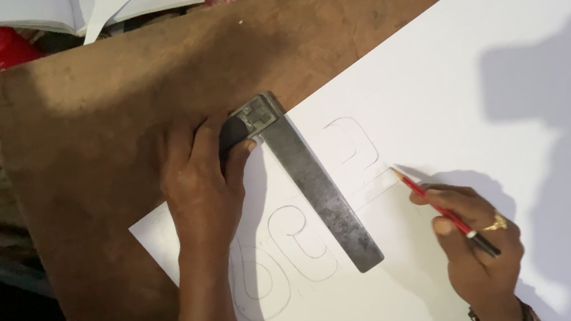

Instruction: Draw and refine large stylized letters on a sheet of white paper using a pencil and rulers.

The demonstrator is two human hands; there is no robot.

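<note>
Steel try square (315, 185) under left hand (198, 182), right hand (475, 240) gripping red pencil (441, 212)

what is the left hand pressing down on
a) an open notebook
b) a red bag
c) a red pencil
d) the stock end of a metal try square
d: the left hand grips the dark stock of the metal try square, whose blade lies across the white sheet, while the right hand holds the red pencil.
</note>
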